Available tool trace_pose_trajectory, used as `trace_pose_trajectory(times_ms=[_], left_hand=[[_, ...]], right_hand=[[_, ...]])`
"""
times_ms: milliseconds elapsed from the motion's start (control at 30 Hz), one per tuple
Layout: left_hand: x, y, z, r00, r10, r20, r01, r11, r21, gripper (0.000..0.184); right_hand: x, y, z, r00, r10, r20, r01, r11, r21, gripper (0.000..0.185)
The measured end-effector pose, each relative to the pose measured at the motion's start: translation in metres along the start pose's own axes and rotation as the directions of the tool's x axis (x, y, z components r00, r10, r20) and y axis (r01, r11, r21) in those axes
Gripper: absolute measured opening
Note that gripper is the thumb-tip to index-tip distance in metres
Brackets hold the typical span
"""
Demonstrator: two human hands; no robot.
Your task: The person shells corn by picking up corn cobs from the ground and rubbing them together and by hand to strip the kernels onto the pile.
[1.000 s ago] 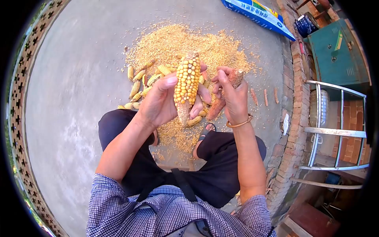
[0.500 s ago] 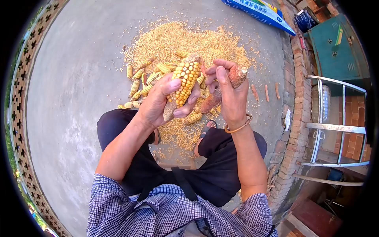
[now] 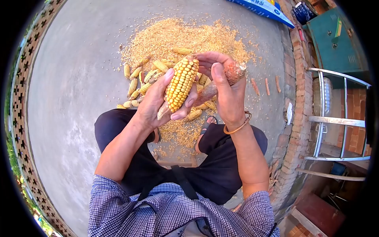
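My left hand (image 3: pixel 152 102) is wrapped around a partly shelled corn ear (image 3: pixel 182 85), tipped slightly right. Yellow kernels cover most of it, while its lower end is bare. A reddish, stripped corn cob (image 3: pixel 235 72) lies slantwise in my right hand (image 3: pixel 230 98), passing behind the thumb. The fingertips of that hand reach the top end of the ear, and their exact contact is partly hidden. Beyond my hands lie several unshelled ears (image 3: pixel 133 86) and a wide spread of loose kernels (image 3: pixel 177 35) on the concrete floor (image 3: pixel 75 91).
A few bare cobs (image 3: pixel 267 86) lie to the right. Farther right are a low brick edge (image 3: pixel 301 93), a metal ladder-like frame (image 3: pixel 335 120) and a green cabinet (image 3: pixel 335 43). A blue bag (image 3: pixel 264 12) rests at the top. My knees flank nearer kernels (image 3: pixel 177 136).
The corn ear has turned in my left hand, showing a fuller face of kernels and standing more upright. My right fingers have moved left, closer to its top; the bare cob stays in that hand.
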State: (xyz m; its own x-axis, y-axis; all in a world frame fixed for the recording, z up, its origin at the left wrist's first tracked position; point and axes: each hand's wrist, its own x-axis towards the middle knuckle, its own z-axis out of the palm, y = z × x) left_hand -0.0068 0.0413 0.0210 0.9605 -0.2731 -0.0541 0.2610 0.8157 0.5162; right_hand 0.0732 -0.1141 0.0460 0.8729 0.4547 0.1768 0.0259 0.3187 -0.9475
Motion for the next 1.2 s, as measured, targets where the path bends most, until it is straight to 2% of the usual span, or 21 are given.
trace_pose_trajectory(times_ms=[167, 367, 567, 633, 700, 733, 800, 833, 867, 933, 967, 1000, 1067, 1100, 1200], left_hand=[[0.001, -0.002, 0.004, 0.997, -0.067, -0.043, 0.06, 0.986, -0.153, 0.06], [0.003, -0.005, -0.004, 0.994, -0.07, 0.089, 0.083, 0.985, -0.15, 0.061], [0.0, -0.006, -0.004, 0.995, -0.063, 0.073, 0.075, 0.983, -0.168, 0.053], [0.002, -0.003, 0.002, 0.992, -0.119, -0.04, 0.115, 0.99, -0.081, 0.05], [0.002, -0.002, 0.009, 0.981, -0.126, -0.151, 0.137, 0.988, 0.069, 0.048], [0.003, -0.004, 0.007, 0.979, -0.122, -0.165, 0.152, 0.971, 0.184, 0.049], [0.004, -0.009, 0.003, 0.975, -0.111, -0.193, 0.182, 0.897, 0.404, 0.053], [0.003, -0.007, 0.003, 0.979, -0.136, -0.152, 0.185, 0.907, 0.379, 0.052], [0.004, -0.012, 0.005, 0.991, -0.016, -0.134, 0.087, 0.833, 0.546, 0.05], [0.008, -0.024, 0.008, 0.979, 0.204, -0.031, -0.093, 0.571, 0.815, 0.047], [0.003, -0.022, 0.001, 0.993, 0.087, -0.084, 0.011, 0.626, 0.78, 0.047], [0.004, -0.019, 0.002, 0.998, 0.024, -0.063, 0.026, 0.717, 0.696, 0.048], [0.004, -0.007, 0.009, 0.997, -0.083, -0.007, 0.075, 0.859, 0.506, 0.049], [0.002, -0.006, 0.013, 0.996, -0.086, -0.038, 0.093, 0.904, 0.416, 0.053], [-0.001, -0.003, 0.004, 0.997, -0.075, -0.025, 0.079, 0.973, 0.215, 0.055]], right_hand=[[0.0, 0.004, 0.0, 1.0, -0.013, -0.012, 0.013, 1.0, 0.002, 0.029], [-0.003, -0.005, -0.001, 0.997, 0.016, 0.075, -0.008, 0.994, -0.108, 0.037], [-0.005, -0.006, -0.001, 0.994, -0.034, 0.107, 0.047, 0.992, -0.119, 0.037], [-0.002, 0.0, -0.005, 0.979, -0.105, 0.174, 0.146, 0.958, -0.246, 0.034], [-0.006, 0.0, 0.003, 0.995, -0.059, 0.082, 0.079, 0.963, -0.259, 0.026], [-0.008, 0.0, 0.007, 0.999, -0.036, 0.036, 0.045, 0.964, -0.26, 0.023], [-0.007, 0.007, 0.005, 0.995, -0.099, -0.016, 0.088, 0.934, -0.345, 0.022], [-0.005, 0.012, 0.005, 0.99, -0.14, -0.027, 0.119, 0.916, -0.384, 0.022], [-0.004, 0.016, 0.004, 0.983, -0.181, -0.039, 0.148, 0.894, -0.423, 0.022], [-0.002, 0.015, 0.0, 0.988, -0.157, -0.009, 0.138, 0.891, -0.433, 0.022], [-0.001, 0.014, -0.003, 0.993, -0.119, 0.002, 0.11, 0.906, -0.408, 0.023], [-0.001, 0.012, -0.006, 0.997, -0.081, 0.014, 0.08, 0.92, -0.384, 0.023], [0.004, 0.004, -0.015, 0.995, 0.103, -0.012, -0.103, 0.991, -0.088, 0.023], [0.003, -0.009, -0.016, 0.975, 0.189, -0.114, -0.197, 0.979, -0.058, 0.028], [0.009, -0.007, -0.029, 0.983, 0.13, -0.131, -0.128, 0.991, 0.026, 0.028]])
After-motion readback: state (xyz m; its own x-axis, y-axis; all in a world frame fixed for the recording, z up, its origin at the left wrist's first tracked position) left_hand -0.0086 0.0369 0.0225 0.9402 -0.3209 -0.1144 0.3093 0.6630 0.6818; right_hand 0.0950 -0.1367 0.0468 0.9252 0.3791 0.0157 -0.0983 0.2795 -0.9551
